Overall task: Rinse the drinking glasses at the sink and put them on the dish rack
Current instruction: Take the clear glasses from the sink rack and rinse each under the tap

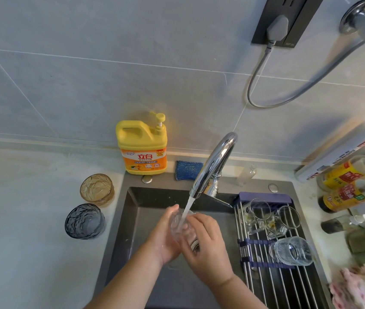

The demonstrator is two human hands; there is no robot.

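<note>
Over the dark sink (pixel 132 210) both hands hold a clear drinking glass (pixel 178 223) under the running tap. My left hand (pixel 163 239) cups it from the left; my right hand (pixel 206 241) grips it from the right, fingers partly hiding it. Water from the chrome faucet (pixel 215 163) falls into the glass. An amber glass (pixel 97 189) and a blue-grey glass (pixel 85 220) stand upright on the counter left of the sink. On the roll-up dish rack (pixel 257 259) over the sink's right side lie a ribbed clear glass (pixel 291 250) and two clear handled glasses (pixel 270 216).
A yellow detergent bottle (pixel 142 148) and a blue scrub pad (pixel 188 170) sit behind the sink. Sauce bottles (pixel 344 190) crowd the right counter, with a pink cloth (pixel 362 288) at the lower right. A grey cable (pixel 266 85) hangs from the wall socket.
</note>
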